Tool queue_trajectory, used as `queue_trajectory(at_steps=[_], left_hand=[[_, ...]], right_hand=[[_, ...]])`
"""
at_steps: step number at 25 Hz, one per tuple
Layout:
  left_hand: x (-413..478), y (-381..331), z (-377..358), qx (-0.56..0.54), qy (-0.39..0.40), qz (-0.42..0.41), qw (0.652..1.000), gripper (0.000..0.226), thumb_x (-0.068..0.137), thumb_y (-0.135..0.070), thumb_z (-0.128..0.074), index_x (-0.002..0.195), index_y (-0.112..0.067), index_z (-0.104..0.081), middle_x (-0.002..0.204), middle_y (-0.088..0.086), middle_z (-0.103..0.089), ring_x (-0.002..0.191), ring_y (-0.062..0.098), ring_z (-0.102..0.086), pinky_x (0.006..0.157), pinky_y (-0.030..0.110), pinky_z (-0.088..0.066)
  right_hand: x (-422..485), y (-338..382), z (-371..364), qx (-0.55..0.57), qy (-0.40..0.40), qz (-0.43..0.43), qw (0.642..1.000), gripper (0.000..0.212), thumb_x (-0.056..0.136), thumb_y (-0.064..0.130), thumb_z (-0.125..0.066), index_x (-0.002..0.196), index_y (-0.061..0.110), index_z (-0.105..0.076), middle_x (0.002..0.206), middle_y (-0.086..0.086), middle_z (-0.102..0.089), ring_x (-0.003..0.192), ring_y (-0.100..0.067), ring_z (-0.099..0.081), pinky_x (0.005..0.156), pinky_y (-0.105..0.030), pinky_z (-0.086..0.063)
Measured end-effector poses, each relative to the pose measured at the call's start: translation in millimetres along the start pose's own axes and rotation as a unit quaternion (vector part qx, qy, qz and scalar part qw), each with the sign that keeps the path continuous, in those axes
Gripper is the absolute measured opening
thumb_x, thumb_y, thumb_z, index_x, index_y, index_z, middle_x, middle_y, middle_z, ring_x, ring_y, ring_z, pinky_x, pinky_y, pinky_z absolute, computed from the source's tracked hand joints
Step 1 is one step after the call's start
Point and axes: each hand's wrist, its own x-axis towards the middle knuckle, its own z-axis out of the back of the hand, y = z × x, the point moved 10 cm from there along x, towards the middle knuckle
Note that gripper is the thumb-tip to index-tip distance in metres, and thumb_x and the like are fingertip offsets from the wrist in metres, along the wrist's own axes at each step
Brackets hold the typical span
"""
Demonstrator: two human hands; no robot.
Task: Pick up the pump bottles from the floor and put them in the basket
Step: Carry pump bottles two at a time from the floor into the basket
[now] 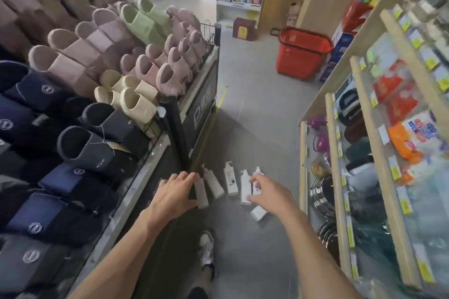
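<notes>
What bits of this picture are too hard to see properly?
All head view.
1. Rightmost pump bottle: right hand covers its middle; the white end below may be another bottle.
2. Bottle labels: too small to read.
3. Red basket: its near wall hides the inside.
4. Right shelf goods: blurred.
5. Left hand: contact with the beige bottle unclear.

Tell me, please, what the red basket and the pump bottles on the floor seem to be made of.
The red basket looks like moulded plastic: uniform colour, slotted walls, slight sheen. The pump bottles look like plastic too: opaque white or beige, smooth, fairly matte, though blur leaves the finish uncertain.
</notes>
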Motion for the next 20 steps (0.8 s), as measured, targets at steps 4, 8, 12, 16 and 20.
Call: queue_trajectory(at_steps=[4,8,12,16,20], left_hand=[[64.2,28.8,6.3,-0.020,0.013,0.016,1.000,0.065,0.084,-0.050,-0.068,0.140,-0.036,-0.038,0.130,-0.007,-0.050,0.118,0.021,-0.051,0.095,0.039,-0.044],[128.5,52.2,9.7,-0.032,0.018,0.029,0.999,0.064,0.087,-0.047,-0.067,0.141,-0.036,-0.037,0.130,-0.006,-0.049,0.118,0.019,-0.050,0.095,0.038,-0.043],[181.6,60.8,-30.2,0.015,0.043,0.026,0.999,0.075,0.087,-0.046,-0.069,0.150,-0.033,-0.031,0.141,-0.004,-0.046,0.126,0.021,-0.047,0.101,0.040,-0.041],[240.0,79.2,-108.7,0.014,0.067,0.057,0.996,0.075,0.088,-0.044,-0.068,0.152,-0.032,-0.030,0.143,-0.002,-0.045,0.129,0.023,-0.046,0.102,0.041,-0.041],[310.5,118.2,-202.0,-0.013,0.066,0.100,0.993,0.069,0.088,-0.041,-0.067,0.147,-0.031,-0.034,0.140,0.000,-0.047,0.127,0.027,-0.048,0.102,0.046,-0.042]], right_hand=[[69.0,18.3,8.4,0.031,0.020,-0.008,0.999,0.043,0.077,0.050,-0.069,0.116,0.042,-0.055,0.107,0.017,-0.060,0.127,-0.022,-0.052,0.094,-0.040,-0.048],[138.3,32.3,16.3,0.029,0.028,0.000,0.999,0.043,0.084,0.044,-0.070,0.125,0.036,-0.056,0.112,0.012,-0.060,0.116,-0.020,-0.056,0.093,-0.034,-0.046],[202.7,31.7,-2.3,0.006,0.058,0.006,0.998,0.047,0.087,0.043,-0.071,0.129,0.030,-0.056,0.129,0.007,-0.060,0.125,-0.021,-0.054,0.099,-0.034,-0.043],[276.4,14.8,-61.2,-0.009,0.101,0.021,0.995,0.049,0.088,0.045,-0.071,0.131,0.030,-0.055,0.127,0.006,-0.061,0.120,-0.022,-0.056,0.095,-0.037,-0.046],[370.2,-8.7,-138.3,-0.023,0.117,0.032,0.992,0.051,0.089,0.044,-0.071,0.135,0.029,-0.054,0.131,0.005,-0.061,0.121,-0.023,-0.056,0.097,-0.039,-0.047]])
